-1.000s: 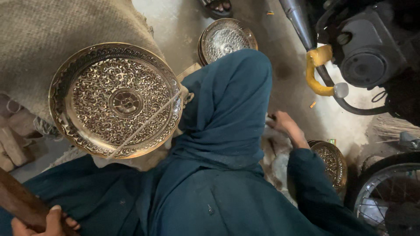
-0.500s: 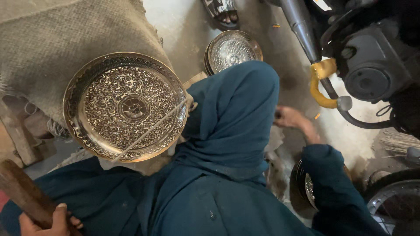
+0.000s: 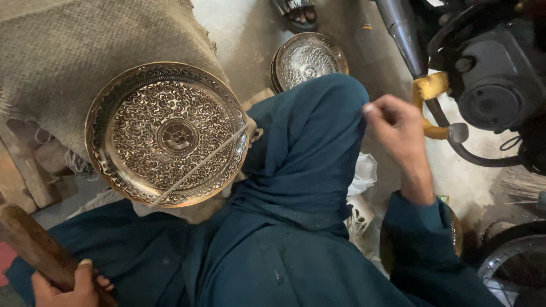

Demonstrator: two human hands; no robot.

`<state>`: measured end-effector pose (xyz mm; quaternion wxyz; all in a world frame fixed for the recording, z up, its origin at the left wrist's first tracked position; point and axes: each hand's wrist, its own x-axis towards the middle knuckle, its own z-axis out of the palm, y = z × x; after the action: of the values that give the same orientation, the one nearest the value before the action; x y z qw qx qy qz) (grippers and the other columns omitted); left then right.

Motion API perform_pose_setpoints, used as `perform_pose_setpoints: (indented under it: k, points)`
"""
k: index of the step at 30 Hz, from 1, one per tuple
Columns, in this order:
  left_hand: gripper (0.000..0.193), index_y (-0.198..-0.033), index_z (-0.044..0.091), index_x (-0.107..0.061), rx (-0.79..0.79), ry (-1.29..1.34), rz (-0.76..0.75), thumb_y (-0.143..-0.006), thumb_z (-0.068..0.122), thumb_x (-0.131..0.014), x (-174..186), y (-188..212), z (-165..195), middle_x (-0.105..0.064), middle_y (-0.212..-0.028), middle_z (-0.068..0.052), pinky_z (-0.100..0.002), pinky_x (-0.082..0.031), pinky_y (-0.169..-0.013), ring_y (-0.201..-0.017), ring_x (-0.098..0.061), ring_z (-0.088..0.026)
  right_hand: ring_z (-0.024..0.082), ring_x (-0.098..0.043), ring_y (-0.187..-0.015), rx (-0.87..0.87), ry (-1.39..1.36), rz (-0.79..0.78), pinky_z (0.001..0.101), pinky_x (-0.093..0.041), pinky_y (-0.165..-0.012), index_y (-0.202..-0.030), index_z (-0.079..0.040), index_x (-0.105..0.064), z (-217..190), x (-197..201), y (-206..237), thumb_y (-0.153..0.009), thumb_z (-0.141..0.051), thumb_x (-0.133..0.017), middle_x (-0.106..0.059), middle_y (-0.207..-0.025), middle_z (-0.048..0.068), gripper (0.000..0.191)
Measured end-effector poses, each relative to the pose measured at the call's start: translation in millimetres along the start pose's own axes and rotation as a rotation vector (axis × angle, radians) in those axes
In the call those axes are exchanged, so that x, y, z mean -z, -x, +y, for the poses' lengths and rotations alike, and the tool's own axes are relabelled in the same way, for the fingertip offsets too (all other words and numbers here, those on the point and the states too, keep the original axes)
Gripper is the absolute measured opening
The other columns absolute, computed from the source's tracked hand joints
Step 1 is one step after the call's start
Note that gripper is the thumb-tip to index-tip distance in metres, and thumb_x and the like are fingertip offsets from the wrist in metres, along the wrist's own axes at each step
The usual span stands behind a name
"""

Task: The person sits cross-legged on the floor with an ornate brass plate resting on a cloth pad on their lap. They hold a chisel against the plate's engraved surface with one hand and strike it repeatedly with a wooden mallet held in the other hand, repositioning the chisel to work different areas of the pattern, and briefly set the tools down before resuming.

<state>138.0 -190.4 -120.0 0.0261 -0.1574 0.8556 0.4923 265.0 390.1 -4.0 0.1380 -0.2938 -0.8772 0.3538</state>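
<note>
We take the large round brass plate with dense engraved scrollwork [image 3: 169,133] as our landmark. It leans tilted against coarse burlap sacking [image 3: 85,51] behind it and rests beside our raised knee in dark teal cloth [image 3: 310,148], a pale cord [image 3: 199,166] drawn slantwise across its lower right face; propped so, its worked face turns up toward us, which we judge is why it sits that way.

Below and left of the plate, our left hand [image 3: 71,287] is wrapped tight round a thick brown wooden handle [image 3: 31,244], thumb laid along it; the tool's head is out of view.

Right of the plate, past the knee, our right hand [image 3: 398,133] hangs raised with fingers curled loosely inward. Something small and pale shows at the fingertips, but we cannot tell whether it is pinched.

Above and right of the plate, a smaller engraved brass dish [image 3: 310,59] lies on the concrete floor [image 3: 244,34].
</note>
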Motion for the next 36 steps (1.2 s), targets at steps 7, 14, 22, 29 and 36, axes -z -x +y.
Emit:
perform_pose_setpoints:
  k: [7, 14, 22, 29, 36]
  points:
    - [0.034, -0.122, -0.002, -0.044, -0.005, 0.150, -0.055, -0.099, -0.001, -0.069, 2.5, -5.7, -1.6, -0.059, -0.082, -0.013, -0.037, -0.052, -0.054, -0.056, -0.060, -0.019, 0.016, -0.066, -0.096, 0.289, -0.278, -0.458, 0.0282, -0.057, -0.085, -0.110, 0.003, -0.059, -75.2, -14.4, -2.9, -0.101, -0.002, -0.053, -0.062, -0.107, 0.009, 0.012]
    - [0.033, -0.123, 0.001, -0.051, 0.076, 0.029, 0.077, -0.096, 0.005, -0.070, -9.1, -3.2, 40.4, -0.061, -0.083, -0.010, -0.033, -0.051, -0.048, -0.055, -0.060, -0.016, 0.022, -0.074, -0.101, 0.420, -0.570, -0.596, 0.0356, -0.064, -0.094, -0.118, 0.007, -0.063, -150.6, -57.7, -49.6, -0.098, 0.007, -0.060, -0.072, -0.104, 0.015, 0.020]
    - [0.050, -0.143, 0.000, -0.038, -0.093, 0.382, 0.387, -0.100, -0.001, -0.063, -42.9, 47.2, 38.5, -0.060, -0.097, -0.009, -0.030, -0.057, -0.063, -0.068, -0.062, -0.014, 0.020, -0.076, -0.105, 0.660, -0.636, -0.998, 0.0341, -0.068, -0.092, -0.130, 0.004, -0.055, -187.4, -164.7, -135.4, -0.106, 0.002, -0.064, -0.071, -0.110, 0.014, 0.026]
    - [0.039, -0.132, -0.003, -0.045, -0.098, 0.241, 0.364, -0.101, -0.002, -0.068, -77.7, 52.4, 49.5, -0.065, -0.105, -0.009, -0.033, -0.058, -0.083, -0.084, -0.068, -0.017, 0.018, -0.075, -0.103, 0.887, -0.470, -1.183, 0.0310, -0.066, -0.090, -0.125, 0.001, -0.063, -210.8, -216.4, -163.2, -0.100, -0.001, -0.074, -0.073, -0.109, 0.010, 0.028]
    - [0.042, -0.131, 0.000, -0.050, -0.051, -0.005, 0.250, -0.096, 0.005, -0.073, -98.6, 57.0, 106.6, -0.064, -0.099, -0.008, -0.033, -0.055, -0.076, -0.085, -0.064, -0.016, 0.014, -0.075, -0.083, 1.098, -0.194, -1.268, 0.0289, -0.063, -0.066, -0.125, -0.004, -0.068, -232.1, -232.2, -180.0, -0.097, -0.008, -0.074, -0.075, -0.097, 0.007, 0.029]
